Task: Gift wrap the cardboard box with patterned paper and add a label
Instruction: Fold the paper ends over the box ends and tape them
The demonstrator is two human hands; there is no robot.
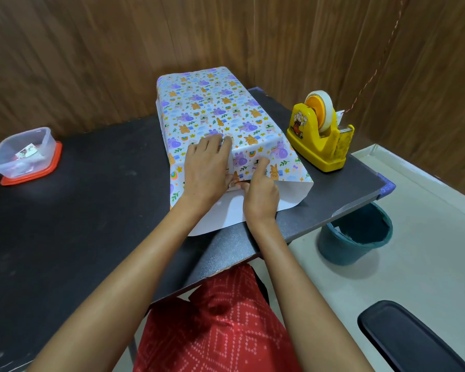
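Wrapping so far: the patterned paper is glossy, printed with little bunnies, rainbows and stars, and pulled smooth over a long rectangular shape; the box itself is fully hidden under it.
Where it sits: on the dark matte table, long way pointing off toward the wood-grain wall, near end facing me.
Loose bit: a flap at the near end lies on the table, plain white side up, and runs under both my wrists.
Right of it: a chunky yellow plastic tape dispenser with a roll of tape, just beside the paper's corner.
Far left: a clear plastic tub sitting on its red lid, well apart from the wrapping.
Floor: a teal bin by the table corner, black chair armrest down at the right.
Left hand: laid flat over the near top edge, fingers straight, pressing the paper down.
Right hand: index finger stretched out, pressing on the near face; other fingers curled at the fold, can't tell if they're pinching anything.
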